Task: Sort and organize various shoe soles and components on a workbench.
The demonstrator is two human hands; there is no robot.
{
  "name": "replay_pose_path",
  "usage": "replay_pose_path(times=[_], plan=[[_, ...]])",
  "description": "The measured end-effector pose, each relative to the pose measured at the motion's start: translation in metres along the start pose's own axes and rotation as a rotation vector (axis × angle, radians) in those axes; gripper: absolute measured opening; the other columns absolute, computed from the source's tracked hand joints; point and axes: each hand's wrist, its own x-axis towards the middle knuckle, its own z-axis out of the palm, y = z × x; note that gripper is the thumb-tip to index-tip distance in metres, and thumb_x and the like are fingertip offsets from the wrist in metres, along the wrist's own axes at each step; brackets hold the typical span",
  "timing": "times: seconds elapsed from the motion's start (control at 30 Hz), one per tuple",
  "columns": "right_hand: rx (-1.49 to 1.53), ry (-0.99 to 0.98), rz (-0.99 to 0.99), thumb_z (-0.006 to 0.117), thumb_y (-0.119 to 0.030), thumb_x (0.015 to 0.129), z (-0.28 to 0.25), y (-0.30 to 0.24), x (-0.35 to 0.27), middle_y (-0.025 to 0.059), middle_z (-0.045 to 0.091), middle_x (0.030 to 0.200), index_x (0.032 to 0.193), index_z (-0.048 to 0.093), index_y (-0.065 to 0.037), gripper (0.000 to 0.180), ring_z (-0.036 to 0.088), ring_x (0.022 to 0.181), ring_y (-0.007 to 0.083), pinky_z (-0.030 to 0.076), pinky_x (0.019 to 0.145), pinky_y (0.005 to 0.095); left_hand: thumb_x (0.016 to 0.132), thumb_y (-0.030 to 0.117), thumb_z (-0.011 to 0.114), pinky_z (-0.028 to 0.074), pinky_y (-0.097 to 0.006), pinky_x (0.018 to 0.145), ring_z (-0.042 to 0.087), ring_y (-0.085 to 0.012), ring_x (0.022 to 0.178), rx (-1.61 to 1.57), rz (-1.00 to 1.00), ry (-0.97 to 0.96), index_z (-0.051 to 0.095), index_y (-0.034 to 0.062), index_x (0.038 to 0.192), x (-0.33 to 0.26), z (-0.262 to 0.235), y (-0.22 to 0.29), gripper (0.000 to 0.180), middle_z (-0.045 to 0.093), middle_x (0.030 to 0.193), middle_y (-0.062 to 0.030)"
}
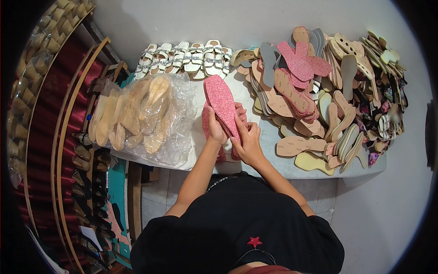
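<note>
Both my hands hold a pink patterned shoe insole (221,101) above the pale table (278,165). My left hand (216,130) grips its lower left edge. My right hand (248,139) closes on its lower right side, fingers wrapped over the edge. More pink insoles (208,119) lie stacked under and behind my hands. The insole tilts up and away from me, toe end toward the far side.
A clear plastic bag of tan soles (141,116) lies at the left. A row of white strapped sandals (185,58) lines the far edge. A big heap of tan, pink and grey insoles (315,91) covers the right. Wooden racks with shoes (86,150) stand on the left.
</note>
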Motion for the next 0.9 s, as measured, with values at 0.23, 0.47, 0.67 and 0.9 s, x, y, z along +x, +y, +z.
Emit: replay_pose_path(times=[0.23,0.47,0.67,0.9], plan=[[-0.007,-0.062,0.022,0.055,-0.024,0.076,0.002,-0.004,-0.005,0.0227,0.038,0.098,0.132,0.03,-0.01,0.062,0.034,0.09,0.0337,0.027,0.087,0.0424,0.082,0.053,0.037,0.046,-0.032,0.071,0.054,-0.0193,0.072,-0.044,-0.052,-0.063,0.048,-0.0004,0.099,-0.004,-0.022,-0.003,0.057,0.055,0.076,-0.0106],[0.527,-0.066,0.243,0.044,-0.018,0.087,0.02,0.018,0.005,0.0112,0.047,0.097,0.108,0.044,0.001,0.028,0.047,0.087,0.0164,0.041,0.075,0.0301,0.079,0.028,0.04,0.042,-0.029,0.066,0.049,-0.0166,0.067,0.009,-0.095,-0.031,0.045,0.0048,0.085,-0.002,-0.034,0.014,0.024,0.048,0.07,-0.0057],[0.478,-0.3,0.39,0.044,-0.029,0.086,0.049,0.018,0.013,0.0275,0.053,0.078,0.094,0.043,0.007,0.036,0.056,0.074,0.0345,0.041,0.066,0.0408,0.086,0.023,0.042,0.046,-0.031,0.076,0.057,-0.0228,0.087,0.346,-0.031,0.228,0.043,-0.0085,0.112,-0.002,-0.049,0.035,0.041,0.058,0.093,-0.015],[0.298,-0.214,0.346,0.042,-0.026,0.086,0.09,0.029,0.001,0.0294,0.05,0.076,0.087,0.041,0.009,0.035,0.051,0.074,0.0403,0.04,0.069,0.0441,0.077,0.001,0.057,0.046,-0.025,0.068,0.057,-0.0157,0.081,0.902,0.032,0.508,0.034,-0.0076,0.121,-0.024,-0.084,0.022,0.051,0.056,0.097,-0.0135]])
